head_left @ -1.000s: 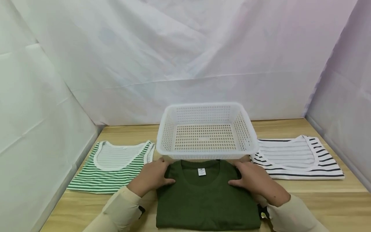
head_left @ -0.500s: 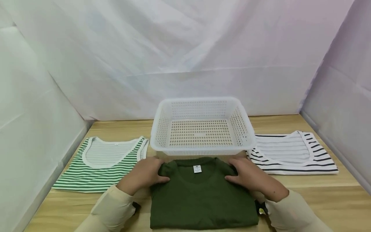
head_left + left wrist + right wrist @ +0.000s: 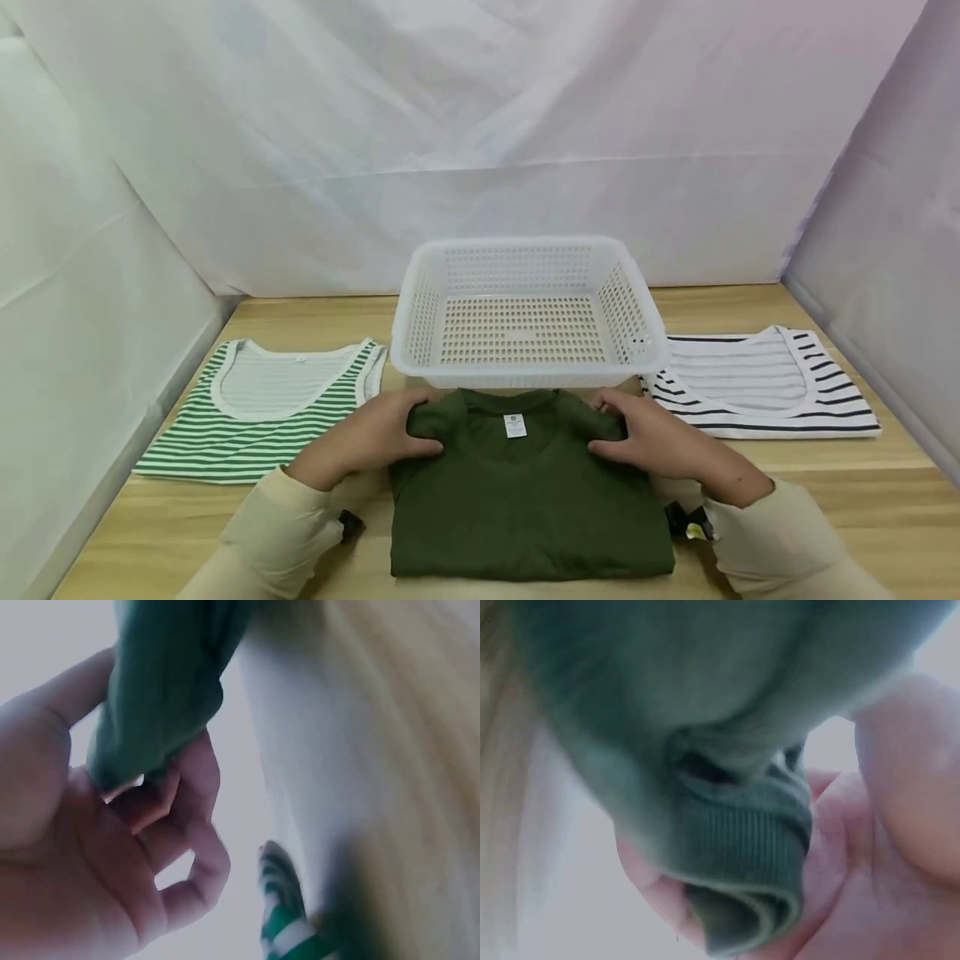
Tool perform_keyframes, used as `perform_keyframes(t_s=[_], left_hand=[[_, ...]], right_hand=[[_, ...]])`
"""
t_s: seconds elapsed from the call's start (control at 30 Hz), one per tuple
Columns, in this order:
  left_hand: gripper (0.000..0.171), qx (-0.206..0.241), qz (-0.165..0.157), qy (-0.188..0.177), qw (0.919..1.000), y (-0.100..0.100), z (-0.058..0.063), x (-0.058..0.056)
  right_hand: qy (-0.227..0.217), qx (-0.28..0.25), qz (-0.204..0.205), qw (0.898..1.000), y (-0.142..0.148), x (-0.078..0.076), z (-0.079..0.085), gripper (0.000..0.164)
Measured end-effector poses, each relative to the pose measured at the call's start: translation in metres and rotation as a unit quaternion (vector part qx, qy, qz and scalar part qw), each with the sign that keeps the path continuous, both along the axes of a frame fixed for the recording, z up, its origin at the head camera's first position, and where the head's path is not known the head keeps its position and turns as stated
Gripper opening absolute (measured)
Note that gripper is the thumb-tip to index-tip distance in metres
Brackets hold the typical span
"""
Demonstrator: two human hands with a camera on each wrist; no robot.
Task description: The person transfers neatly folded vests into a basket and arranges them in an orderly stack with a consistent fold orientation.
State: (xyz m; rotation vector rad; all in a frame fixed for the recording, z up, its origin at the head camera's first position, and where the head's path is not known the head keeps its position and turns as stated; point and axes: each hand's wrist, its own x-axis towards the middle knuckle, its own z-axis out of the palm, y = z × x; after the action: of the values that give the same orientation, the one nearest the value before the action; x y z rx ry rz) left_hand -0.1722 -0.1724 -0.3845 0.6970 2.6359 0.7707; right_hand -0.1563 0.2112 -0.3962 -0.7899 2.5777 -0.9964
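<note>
A folded dark green T-shirt (image 3: 525, 500) with a white neck label lies in front of the person, its collar toward the back. At its upper left corner the left hand (image 3: 378, 435) grips the fabric between thumb and curled fingers; the left wrist view shows the green cloth (image 3: 161, 690) bunched in that hand. The right hand (image 3: 660, 437) holds the upper right corner the same way. In the right wrist view a ribbed edge of the T-shirt (image 3: 742, 840) folds over inside the palm. The collar end appears slightly raised, while the lower part lies on the table.
A white perforated plastic basket (image 3: 528, 377) stands right behind the T-shirt. A green-striped tank top (image 3: 262, 442) lies folded at the left, a black-and-white striped one (image 3: 772, 417) at the right. White cloth walls (image 3: 480, 183) enclose the wooden table (image 3: 847, 517).
Both hands have tightened on the T-shirt's upper corners, and the fabric there now bunches and lifts a little. The head view has shifted slightly; basket and tank tops stay in place.
</note>
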Motion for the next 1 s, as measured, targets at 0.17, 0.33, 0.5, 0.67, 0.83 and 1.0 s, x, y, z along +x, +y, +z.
perform_keyframes(t_s=[0.17, 0.33, 0.5, 0.67, 0.83, 1.0], left_hand=[[0.042, 0.021, -0.059, -0.033, 0.9975, -0.008, 0.010, -0.003], [0.021, 0.008, -0.099, -0.061, 0.9932, -0.013, 0.013, -0.005], [0.020, -0.030, -0.093, -0.070, 0.9927, -0.014, 0.014, -0.004], [0.029, -0.057, -0.082, -0.080, 0.9918, -0.010, 0.012, 0.000], [0.027, -0.080, -0.070, -0.087, 0.9906, -0.006, 0.009, 0.002], [0.027, -0.074, -0.073, -0.101, 0.9895, -0.008, 0.010, 0.003]], right_hand=[[-0.011, -0.001, -0.014, 1.000, -0.001, 0.000, 0.006, 0.035], [-0.026, -0.009, -0.012, 1.000, 0.000, -0.001, 0.006, 0.034], [-0.062, -0.011, 0.042, 0.997, 0.001, -0.003, 0.001, 0.038], [-0.093, 0.003, 0.081, 0.992, 0.000, -0.001, -0.004, 0.058], [-0.089, 0.009, 0.092, 0.992, -0.002, -0.001, -0.007, 0.036], [-0.076, 0.007, 0.121, 0.990, -0.001, 0.000, -0.004, 0.025]])
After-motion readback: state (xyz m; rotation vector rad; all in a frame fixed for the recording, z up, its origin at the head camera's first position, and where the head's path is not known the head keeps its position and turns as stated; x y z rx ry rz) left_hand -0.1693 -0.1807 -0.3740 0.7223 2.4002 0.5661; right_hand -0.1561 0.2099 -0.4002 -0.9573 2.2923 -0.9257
